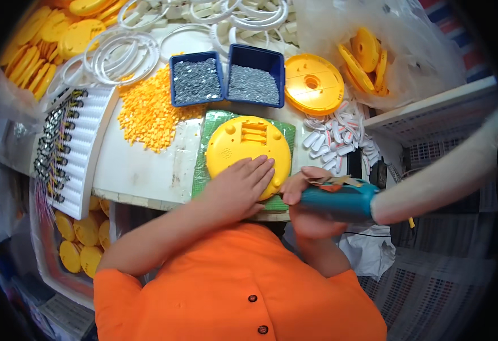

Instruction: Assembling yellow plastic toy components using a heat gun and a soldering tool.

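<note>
A round yellow plastic casing [218, 149] lies on a green mat [202, 170], its open battery compartment facing up. My left hand [240, 184] rests flat on its lower part, fingers stretched out. At the casing's lower right edge, my right hand [303, 213] is wrapped round a thick teal electric screwdriver [340, 202] with orange and brown pieces on top. The front end of the screwdriver is hidden by my fingers. From its rear, a pale thick shape [442, 176] runs to the upper right; I cannot tell what it is.
Two blue bins [226, 96] of small metal parts stand behind the mat. Around them are orange plastic bits [147, 116], another yellow disc [311, 105], small white pieces [331, 139] and white rings [130, 57]. A white ridged tray [84, 148] with wired parts is at left.
</note>
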Demonstrator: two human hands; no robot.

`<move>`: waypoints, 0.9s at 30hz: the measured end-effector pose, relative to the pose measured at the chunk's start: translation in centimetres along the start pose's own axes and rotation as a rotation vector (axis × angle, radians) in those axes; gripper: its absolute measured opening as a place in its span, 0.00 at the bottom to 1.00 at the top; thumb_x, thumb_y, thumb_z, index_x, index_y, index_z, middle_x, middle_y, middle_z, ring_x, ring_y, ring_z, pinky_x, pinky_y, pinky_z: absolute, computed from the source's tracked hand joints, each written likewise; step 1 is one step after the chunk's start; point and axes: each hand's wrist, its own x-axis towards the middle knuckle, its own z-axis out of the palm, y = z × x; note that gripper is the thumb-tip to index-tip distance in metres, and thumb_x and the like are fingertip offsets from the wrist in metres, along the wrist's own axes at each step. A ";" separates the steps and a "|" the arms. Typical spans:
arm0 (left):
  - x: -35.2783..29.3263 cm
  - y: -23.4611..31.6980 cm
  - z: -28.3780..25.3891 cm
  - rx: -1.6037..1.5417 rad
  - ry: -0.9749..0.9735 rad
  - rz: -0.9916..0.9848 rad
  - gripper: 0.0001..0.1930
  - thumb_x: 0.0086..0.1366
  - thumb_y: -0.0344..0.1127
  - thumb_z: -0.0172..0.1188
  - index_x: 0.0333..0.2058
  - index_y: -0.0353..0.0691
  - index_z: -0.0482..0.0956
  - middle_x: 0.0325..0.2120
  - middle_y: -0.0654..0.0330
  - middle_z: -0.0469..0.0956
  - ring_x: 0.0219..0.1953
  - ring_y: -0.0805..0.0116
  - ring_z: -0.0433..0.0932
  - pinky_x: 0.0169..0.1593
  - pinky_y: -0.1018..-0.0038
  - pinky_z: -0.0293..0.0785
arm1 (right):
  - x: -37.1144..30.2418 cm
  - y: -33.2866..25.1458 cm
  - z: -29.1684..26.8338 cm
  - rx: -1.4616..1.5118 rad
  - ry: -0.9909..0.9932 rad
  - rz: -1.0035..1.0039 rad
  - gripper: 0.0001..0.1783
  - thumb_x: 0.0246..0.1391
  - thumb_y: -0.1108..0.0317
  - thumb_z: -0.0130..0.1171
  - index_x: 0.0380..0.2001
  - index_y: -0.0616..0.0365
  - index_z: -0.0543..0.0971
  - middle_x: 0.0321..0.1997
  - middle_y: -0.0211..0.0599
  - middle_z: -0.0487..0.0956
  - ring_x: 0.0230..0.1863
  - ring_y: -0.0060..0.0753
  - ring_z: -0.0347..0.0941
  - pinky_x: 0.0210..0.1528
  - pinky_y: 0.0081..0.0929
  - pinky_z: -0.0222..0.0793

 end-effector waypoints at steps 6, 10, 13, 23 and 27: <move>-4.5 -5.8 -2.7 -0.008 -0.037 0.059 0.39 0.60 0.52 0.66 0.66 0.39 0.67 0.69 0.56 0.66 0.72 0.57 0.61 0.73 0.55 0.56 | 2.1 0.8 3.8 0.144 -0.187 0.099 0.48 0.59 0.24 0.38 0.58 0.61 0.71 0.29 0.41 0.77 0.33 0.36 0.72 0.42 0.36 0.66; -4.8 -6.1 -1.4 -0.002 0.107 0.075 0.32 0.62 0.44 0.62 0.64 0.42 0.70 0.68 0.61 0.68 0.72 0.63 0.62 0.74 0.59 0.57 | 2.2 2.7 4.5 0.165 -0.298 0.087 0.48 0.59 0.24 0.41 0.57 0.61 0.73 0.31 0.42 0.77 0.34 0.37 0.73 0.43 0.37 0.67; -5.1 -6.3 -0.6 0.030 0.139 0.066 0.27 0.66 0.40 0.55 0.63 0.44 0.72 0.67 0.63 0.69 0.71 0.65 0.63 0.73 0.60 0.58 | 1.7 3.5 4.6 0.004 -0.250 0.292 0.47 0.56 0.24 0.49 0.53 0.62 0.76 0.31 0.43 0.78 0.33 0.39 0.74 0.42 0.37 0.70; -5.4 -6.5 -0.1 0.120 0.157 0.096 0.25 0.65 0.42 0.58 0.61 0.46 0.74 0.67 0.65 0.70 0.70 0.65 0.65 0.72 0.59 0.61 | 2.5 3.1 4.6 -0.106 -0.380 0.253 0.51 0.48 0.21 0.57 0.52 0.63 0.77 0.30 0.43 0.77 0.32 0.39 0.73 0.42 0.37 0.70; -5.2 -6.6 -0.2 0.058 0.161 0.082 0.26 0.66 0.43 0.56 0.62 0.46 0.73 0.67 0.64 0.70 0.70 0.65 0.65 0.72 0.59 0.60 | 2.9 2.8 5.7 0.040 -0.257 0.312 0.47 0.54 0.27 0.52 0.53 0.65 0.76 0.31 0.44 0.78 0.33 0.39 0.74 0.42 0.38 0.69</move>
